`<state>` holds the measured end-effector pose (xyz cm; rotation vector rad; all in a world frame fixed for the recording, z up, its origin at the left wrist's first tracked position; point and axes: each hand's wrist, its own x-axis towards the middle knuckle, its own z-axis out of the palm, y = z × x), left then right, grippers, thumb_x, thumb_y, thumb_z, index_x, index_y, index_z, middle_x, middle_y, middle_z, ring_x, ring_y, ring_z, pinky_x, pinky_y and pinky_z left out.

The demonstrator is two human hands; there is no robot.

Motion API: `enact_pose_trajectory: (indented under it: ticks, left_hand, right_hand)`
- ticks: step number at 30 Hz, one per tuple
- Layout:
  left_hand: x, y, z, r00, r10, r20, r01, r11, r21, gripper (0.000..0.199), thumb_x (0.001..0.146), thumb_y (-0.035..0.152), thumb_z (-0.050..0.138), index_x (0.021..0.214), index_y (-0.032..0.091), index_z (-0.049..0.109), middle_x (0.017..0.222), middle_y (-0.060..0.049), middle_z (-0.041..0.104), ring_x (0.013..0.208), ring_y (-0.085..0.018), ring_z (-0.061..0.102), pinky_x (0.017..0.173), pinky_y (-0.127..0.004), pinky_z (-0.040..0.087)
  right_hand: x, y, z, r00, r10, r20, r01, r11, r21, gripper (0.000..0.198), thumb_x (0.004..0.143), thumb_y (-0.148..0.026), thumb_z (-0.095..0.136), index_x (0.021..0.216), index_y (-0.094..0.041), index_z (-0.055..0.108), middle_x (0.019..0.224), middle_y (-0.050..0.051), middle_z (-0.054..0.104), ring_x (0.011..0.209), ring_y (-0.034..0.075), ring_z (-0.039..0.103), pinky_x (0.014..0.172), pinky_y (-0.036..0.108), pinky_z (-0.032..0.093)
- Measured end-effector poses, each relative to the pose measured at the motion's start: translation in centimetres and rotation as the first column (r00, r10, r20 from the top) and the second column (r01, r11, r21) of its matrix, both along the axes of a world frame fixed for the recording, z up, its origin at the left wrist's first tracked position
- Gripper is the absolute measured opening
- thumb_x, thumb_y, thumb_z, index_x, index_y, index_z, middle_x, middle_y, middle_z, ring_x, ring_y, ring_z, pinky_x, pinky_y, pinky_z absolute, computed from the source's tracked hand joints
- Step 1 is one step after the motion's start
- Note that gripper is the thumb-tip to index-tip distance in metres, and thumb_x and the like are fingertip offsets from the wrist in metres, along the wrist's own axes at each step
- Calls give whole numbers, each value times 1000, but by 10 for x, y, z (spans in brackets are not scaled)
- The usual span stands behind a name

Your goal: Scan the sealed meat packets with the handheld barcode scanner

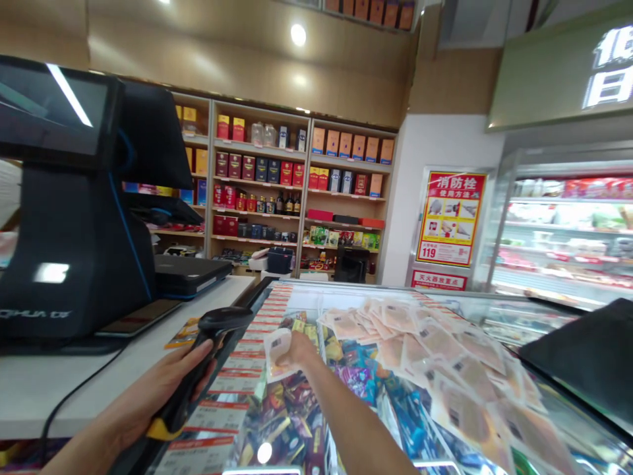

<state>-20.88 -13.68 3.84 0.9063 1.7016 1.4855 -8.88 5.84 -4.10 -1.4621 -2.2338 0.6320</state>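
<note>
While a single labelled packet [273, 349] is held apart from the rest, the larger share of the work appears to lie in the broad pile of similar packets [435, 349] on the right side of the glass-topped counter [299, 301]. The left hand [185, 369] is wrapped round the handle of a dark handheld scanner [225, 319], whose head stands near the held packet without touching it; the right hand [300, 353] pinches that packet by its edge, its white label partly exposed, above the wrapped sweets [284, 429] seen through the glass. The piled packets, pale and translucent, overlap one another loosely, and several show a dark patch on the label, too blurred to read. Progress is best judged as partial: one packet is separated and a scanner is at hand, but no beam is visible and no readable entry appears on the terminal [64, 231] at the left, so whether this packet is already recorded cannot be told. Nor can it be told whether any packets in the pile are dealt with, since no second, distinct stack is evident; if none are, nearly everything is left. Between the hands runs a strip of price labels [222, 401], and beside the terminal a phone-like dark slab [141, 318] lies on the white counter [30, 389]
</note>
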Motion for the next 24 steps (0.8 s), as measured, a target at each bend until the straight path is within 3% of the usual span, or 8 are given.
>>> enact_pose_trajectory:
  ticks: [2,3,5,8,15,21,24]
  left_hand:
    - [4,4,0,978,-178,110,186,980,-67,36,60,52,49,61,15,53,42,4,48,40,-7,41,37,-15,31]
    - [7,7,-1,974,-187,131,195,979,-55,37,60,53,49,60,15,52,40,5,47,39,-7,40,37,-15,31]
    - [16,13,-4,959,-236,154,240,971,-11,38,60,54,47,60,16,51,41,5,46,38,-6,39,37,-16,31]
    - [38,25,-8,947,-305,99,295,950,105,36,62,50,49,56,15,49,43,4,47,39,-6,40,38,-15,32]
    - [94,57,-10,877,-477,56,469,876,116,33,65,48,47,58,16,46,45,5,45,39,-5,40,39,-16,32]
    - [115,75,-12,879,-470,83,461,881,110,30,64,45,49,58,17,44,44,5,47,35,-4,39,36,-16,30]
    - [115,85,-17,897,-433,90,425,900,93,32,64,48,48,57,16,44,41,5,46,35,-5,40,35,-16,31]
  right_hand:
    - [17,8,-4,969,-80,-234,99,993,71,42,45,-21,61,86,-13,57,86,9,61,81,22,56,68,29,42]
    - [29,14,-6,926,-130,-355,173,981,90,41,49,-20,58,89,-13,55,86,8,61,81,20,55,70,28,41]
    - [55,26,-8,819,-111,-563,225,965,136,38,55,-22,53,92,-12,53,86,7,61,79,17,56,71,26,40]
    - [95,44,-11,706,-69,-705,264,949,173,31,60,-27,49,87,-13,54,81,6,62,74,17,56,67,26,41]
    - [137,55,-13,700,-126,-703,354,916,189,31,61,-32,46,85,-13,53,81,8,61,76,21,54,66,27,39]
    - [144,59,-12,728,-174,-663,381,907,179,32,62,-30,45,89,-14,52,85,8,60,79,21,54,69,28,38]
    - [143,68,-15,747,-255,-614,452,872,186,40,62,-27,44,100,-12,47,95,10,57,86,22,52,74,29,36]
